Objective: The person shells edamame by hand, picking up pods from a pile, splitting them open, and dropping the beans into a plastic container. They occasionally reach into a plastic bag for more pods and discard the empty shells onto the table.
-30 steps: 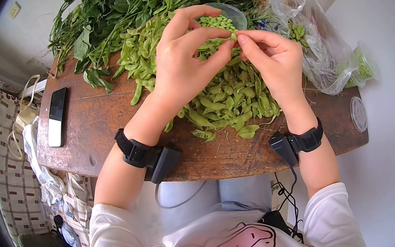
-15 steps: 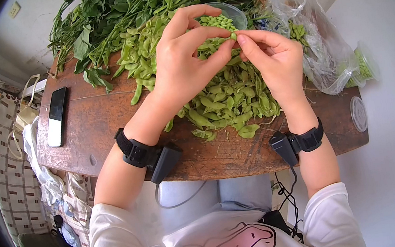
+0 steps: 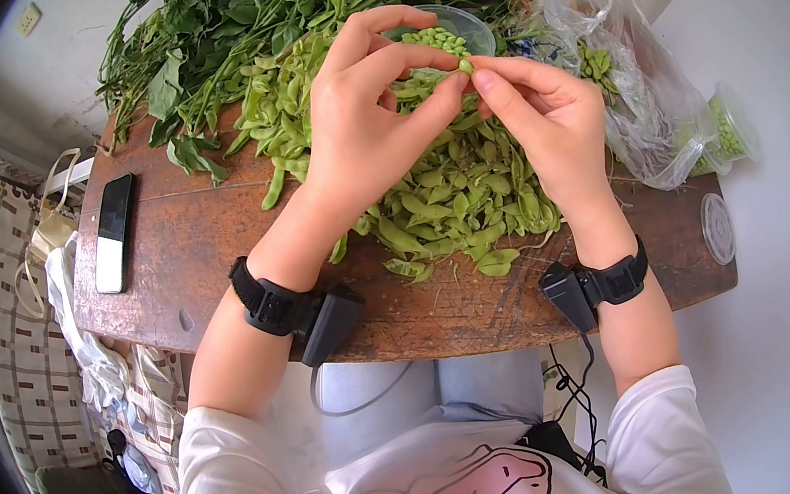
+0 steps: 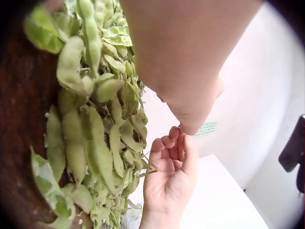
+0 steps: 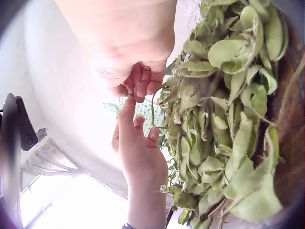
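Note:
A small green bean (image 3: pixel 466 66) is at the meeting fingertips of both hands, above a heap of bean pods. The left hand (image 3: pixel 364 115) pinches it between thumb and index finger, its other fingers raised and bent. From the other side the right hand (image 3: pixel 553 114) pinches at it with thumb and index finger, the rest curled. Both wrist views show the fingertips touching, with the bean mostly hidden. Below lie flattened, split pods (image 3: pixel 449 199), and to their left plump pods (image 3: pixel 282 121). Behind the fingers stands a clear bowl (image 3: pixel 483 32) of shelled beans.
Leafy stalks (image 3: pixel 213 30) cover the table's back. At right are a clear plastic bag (image 3: pixel 632 102), a tipped tub (image 3: pixel 730 129) of beans and a round lid (image 3: pixel 717 228). A phone (image 3: pixel 116 236) lies at left on the wooden table (image 3: pixel 201 234).
The left fingers have shifted up slightly and spread a little, and the bean at the fingertips has moved up slightly. The right hand has hardly moved.

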`<state>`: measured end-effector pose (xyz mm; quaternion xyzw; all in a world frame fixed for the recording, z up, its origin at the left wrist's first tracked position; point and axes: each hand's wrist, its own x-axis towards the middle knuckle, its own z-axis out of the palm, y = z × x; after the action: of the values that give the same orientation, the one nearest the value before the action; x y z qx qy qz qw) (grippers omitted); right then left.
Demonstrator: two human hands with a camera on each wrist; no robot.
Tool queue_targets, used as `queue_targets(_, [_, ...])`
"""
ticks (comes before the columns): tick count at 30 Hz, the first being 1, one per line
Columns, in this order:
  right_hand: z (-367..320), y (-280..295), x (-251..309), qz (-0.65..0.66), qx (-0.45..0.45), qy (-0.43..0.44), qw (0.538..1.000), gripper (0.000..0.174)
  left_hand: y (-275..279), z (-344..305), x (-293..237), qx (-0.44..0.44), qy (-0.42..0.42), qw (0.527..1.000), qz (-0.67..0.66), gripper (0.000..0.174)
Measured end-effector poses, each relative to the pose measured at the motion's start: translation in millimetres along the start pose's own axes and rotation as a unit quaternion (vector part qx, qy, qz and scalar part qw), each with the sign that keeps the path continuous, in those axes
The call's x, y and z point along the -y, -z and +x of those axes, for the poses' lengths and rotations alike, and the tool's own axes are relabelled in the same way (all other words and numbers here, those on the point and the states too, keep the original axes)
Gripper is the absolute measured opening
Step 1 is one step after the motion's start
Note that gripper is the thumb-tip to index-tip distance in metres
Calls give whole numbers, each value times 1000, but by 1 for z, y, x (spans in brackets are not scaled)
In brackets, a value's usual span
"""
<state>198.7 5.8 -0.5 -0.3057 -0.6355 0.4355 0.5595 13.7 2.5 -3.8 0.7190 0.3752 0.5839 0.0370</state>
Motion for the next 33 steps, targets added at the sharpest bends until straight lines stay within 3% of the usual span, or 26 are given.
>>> queue_targets(14, [0,1,1,-5,0,-9,1000,19,2,0,-2,22,25,999,-29,14])
queue_targets(18, [0,-2,1,-1,4,25,1000,20,1,0,-1,23,51,998,-41,14])
queue_targets(21, [0,-2,2,-10,0,25,1000,20,-2,0,0,-15,54,996,-65,15])
queue_targets(23, [0,-1,2,-24,0,18,1000,19,2,-1,-2,25,51,998,-41,15])
queue_targets(28, [2,0,-1,-54,9,78,995,18,2,0,-1,29,49,998,-40,15])
queue_targets(33, [0,0,1,-60,3,77,995,17,1,0,-3,44,87,992,-76,14])
